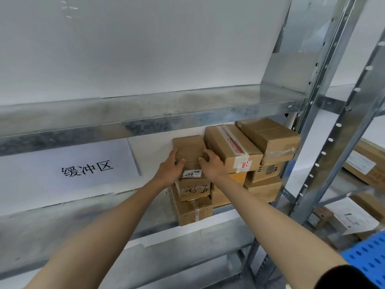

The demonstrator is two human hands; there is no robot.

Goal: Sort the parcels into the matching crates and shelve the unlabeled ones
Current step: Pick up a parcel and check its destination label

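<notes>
A steel rack [145,113] fills the view. A white sign [83,170] with printed characters hangs at the back of its middle bay. To the right of the sign, a pile [233,147] of brown cartons is stacked against the upright. A blue crate [370,253] shows at the lower right corner, well apart from the pile.

The parcel [189,149] sits on top of the pile's left column, just beside a taped carton. Both hands are clamped on its near end. The left hand [171,170] wraps the left corner with the thumb across the front. The right hand [210,165] curls its fingers over the top edge at the right corner.

A small sticker [191,174] shows on the near face, too blurred to read, so it may not be an address label.

The parcel looks like stiff taped cardboard and probably light. Holding it at two opposite corners suits it, since the tape could be slick.
</notes>
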